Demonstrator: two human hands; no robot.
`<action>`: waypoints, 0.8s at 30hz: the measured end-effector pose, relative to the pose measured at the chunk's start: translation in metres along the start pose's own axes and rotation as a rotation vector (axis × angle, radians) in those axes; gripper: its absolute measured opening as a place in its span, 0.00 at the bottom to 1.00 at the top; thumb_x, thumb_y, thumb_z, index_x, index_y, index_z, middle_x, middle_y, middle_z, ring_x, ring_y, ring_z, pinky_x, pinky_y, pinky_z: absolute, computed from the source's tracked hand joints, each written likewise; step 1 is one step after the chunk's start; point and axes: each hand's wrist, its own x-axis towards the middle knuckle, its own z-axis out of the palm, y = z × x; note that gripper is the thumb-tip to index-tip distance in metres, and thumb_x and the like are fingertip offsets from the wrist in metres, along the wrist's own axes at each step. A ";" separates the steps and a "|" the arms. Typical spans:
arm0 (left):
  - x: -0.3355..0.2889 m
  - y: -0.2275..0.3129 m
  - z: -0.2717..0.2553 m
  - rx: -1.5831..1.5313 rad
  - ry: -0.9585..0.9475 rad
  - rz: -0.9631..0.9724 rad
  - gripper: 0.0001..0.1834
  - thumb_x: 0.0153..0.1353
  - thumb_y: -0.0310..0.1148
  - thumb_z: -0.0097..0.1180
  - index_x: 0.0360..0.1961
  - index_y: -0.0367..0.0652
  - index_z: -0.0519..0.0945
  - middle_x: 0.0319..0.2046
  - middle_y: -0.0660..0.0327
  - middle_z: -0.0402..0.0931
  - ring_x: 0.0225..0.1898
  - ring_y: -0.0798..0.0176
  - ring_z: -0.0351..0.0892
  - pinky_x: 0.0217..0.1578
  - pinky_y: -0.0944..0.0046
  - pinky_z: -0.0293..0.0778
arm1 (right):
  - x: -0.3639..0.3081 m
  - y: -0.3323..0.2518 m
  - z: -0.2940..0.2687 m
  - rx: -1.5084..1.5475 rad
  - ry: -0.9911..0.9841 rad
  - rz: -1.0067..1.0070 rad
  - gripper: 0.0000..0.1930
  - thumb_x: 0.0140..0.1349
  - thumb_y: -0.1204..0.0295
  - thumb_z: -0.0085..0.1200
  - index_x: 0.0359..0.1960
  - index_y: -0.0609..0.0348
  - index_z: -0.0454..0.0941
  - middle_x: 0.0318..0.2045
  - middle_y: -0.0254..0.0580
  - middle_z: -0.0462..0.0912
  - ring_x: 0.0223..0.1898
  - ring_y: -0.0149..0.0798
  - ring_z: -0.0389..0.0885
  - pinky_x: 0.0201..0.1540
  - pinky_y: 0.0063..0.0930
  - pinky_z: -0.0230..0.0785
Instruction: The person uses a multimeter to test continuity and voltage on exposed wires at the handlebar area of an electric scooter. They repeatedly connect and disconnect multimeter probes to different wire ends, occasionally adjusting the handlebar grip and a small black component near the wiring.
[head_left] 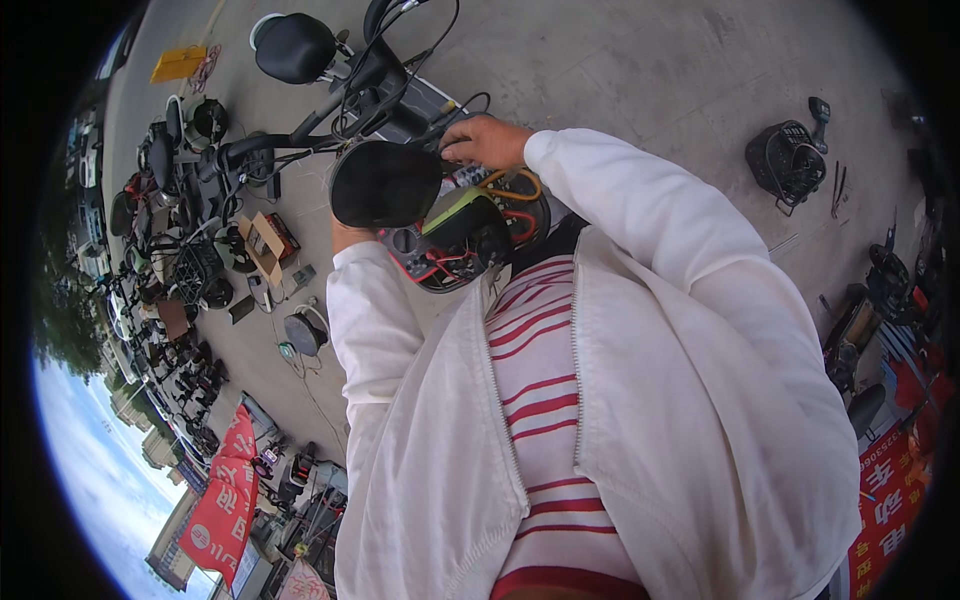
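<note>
In front of me stands an electric scooter with its handlebar (300, 135), loose black cables and two dark oval mirrors. My right hand (485, 142) is at the scooter's body beside the cables. Its fingers are curled and pressed together; what they hold, if anything, is hidden. The nearer mirror (385, 185) covers most of my left hand (350, 236), with only its back and wrist showing below the rim. Right under my hands sits a dark rounded holder (455, 255) with red leads, an orange cable (520, 182) and a lime-green item (458, 212) in it.
At left, an open cardboard box (262, 248) and small tools lie on the concrete, near several parked scooters (165, 200). A black basket (786, 165) and a cordless power tool (820, 122) are at far right. A yellow case (180, 64) lies at upper left.
</note>
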 end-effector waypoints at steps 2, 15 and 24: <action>0.003 -0.001 0.003 0.015 0.009 -0.004 0.17 0.62 0.34 0.45 0.46 0.33 0.75 0.45 0.49 0.77 0.46 0.53 0.77 0.53 0.56 0.72 | -0.002 0.004 0.004 0.130 0.019 0.076 0.18 0.61 0.58 0.54 0.42 0.62 0.77 0.28 0.36 0.78 0.29 0.30 0.75 0.34 0.24 0.68; 0.010 -0.004 0.009 0.038 0.034 0.002 0.17 0.62 0.35 0.45 0.47 0.34 0.74 0.46 0.49 0.76 0.47 0.53 0.77 0.53 0.56 0.71 | -0.012 -0.018 0.006 0.539 0.012 0.331 0.20 0.63 0.51 0.49 0.35 0.59 0.74 0.22 0.33 0.66 0.20 0.29 0.61 0.23 0.25 0.59; 0.015 -0.006 0.010 0.024 0.040 0.018 0.18 0.62 0.35 0.45 0.48 0.34 0.73 0.47 0.49 0.75 0.48 0.52 0.76 0.54 0.56 0.70 | 0.006 -0.006 0.017 0.970 0.071 0.453 0.10 0.64 0.64 0.49 0.34 0.58 0.71 0.20 0.32 0.63 0.21 0.29 0.59 0.23 0.26 0.59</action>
